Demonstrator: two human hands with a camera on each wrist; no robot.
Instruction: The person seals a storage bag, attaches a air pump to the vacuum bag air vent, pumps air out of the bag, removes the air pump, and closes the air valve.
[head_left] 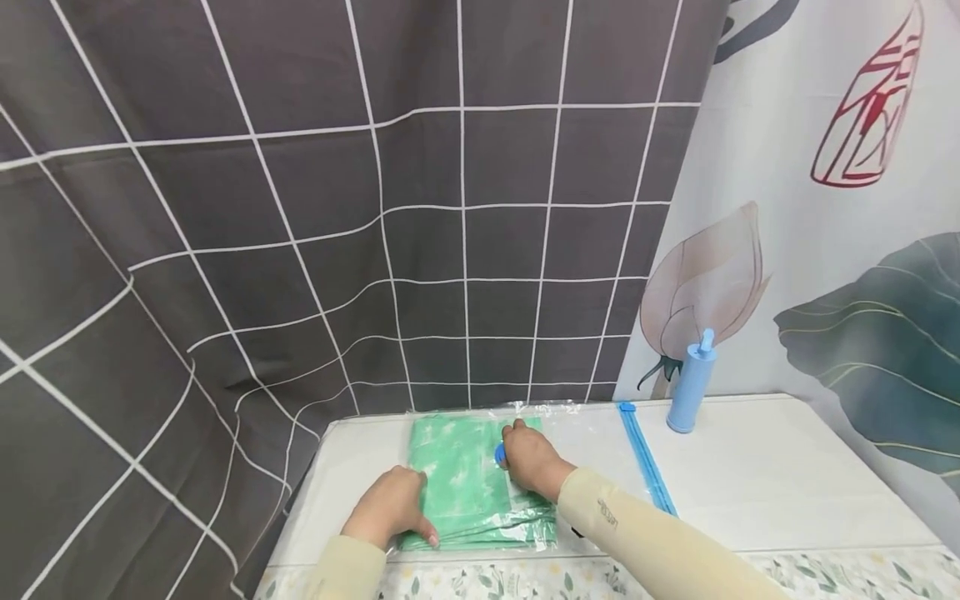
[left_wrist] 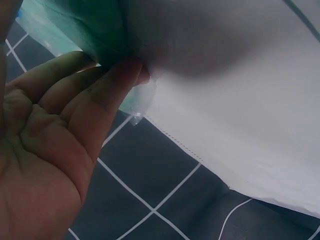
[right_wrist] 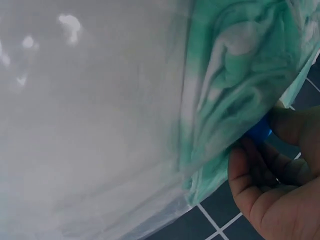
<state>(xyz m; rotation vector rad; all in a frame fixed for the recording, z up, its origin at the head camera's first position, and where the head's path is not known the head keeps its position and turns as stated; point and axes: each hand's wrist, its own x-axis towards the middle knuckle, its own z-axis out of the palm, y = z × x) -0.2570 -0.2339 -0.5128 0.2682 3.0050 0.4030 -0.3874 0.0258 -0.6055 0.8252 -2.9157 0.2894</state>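
Cream sleeves, one pair: right sleeve (head_left: 652, 537), long, entering from the near right; left sleeve (head_left: 348, 571), shorter in view, at the near left.
Left hand (head_left: 390, 506): at the left edge of the green bundle, toward its near corner; thumb spread apart, fingers fairly straight, their tips touching the edge.
Right hand (head_left: 532, 458): over the right part of the bundle; fingers curled, pinching a small blue disc (head_left: 499, 454) against the thumb.
Green cloth (head_left: 461, 475), one, with pale patches: folded flat, layered at the near side, lying on the left half of the table inside a clear bag (head_left: 592, 433), glossy and wrinkled, which extends right of the cloth.
Blue zip strip (head_left: 648, 462), one: running far to near along the bag's right side.
Light blue cylinder (head_left: 692, 387), one, with knob: standing right of the strip, toward the far edge.
White table (head_left: 772, 467), with floral trim (head_left: 840, 575) along the near edge.
Dark grey curtain (head_left: 510, 242), white grid: far and left.
White curtain (head_left: 795, 225), leaf print: far right
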